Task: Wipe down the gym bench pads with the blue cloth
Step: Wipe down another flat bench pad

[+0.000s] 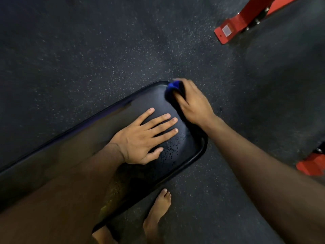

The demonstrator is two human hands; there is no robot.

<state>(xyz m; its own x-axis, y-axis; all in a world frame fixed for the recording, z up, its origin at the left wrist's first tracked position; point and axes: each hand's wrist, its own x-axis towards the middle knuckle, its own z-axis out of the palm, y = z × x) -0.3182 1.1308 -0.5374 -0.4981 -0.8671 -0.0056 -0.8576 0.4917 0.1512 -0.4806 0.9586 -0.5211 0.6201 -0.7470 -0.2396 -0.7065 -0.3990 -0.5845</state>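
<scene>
A long black bench pad runs from the lower left to the middle of the view, its rounded end toward the right. Small droplets speckle the pad near that end. My left hand lies flat on the pad with its fingers spread and straight. My right hand grips the bunched blue cloth and holds it against the far corner of the pad's end. Most of the cloth is hidden under my fingers.
Dark speckled rubber floor surrounds the bench. A red metal frame foot stands at the upper right and another red piece at the right edge. My bare feet stand beside the pad's near edge.
</scene>
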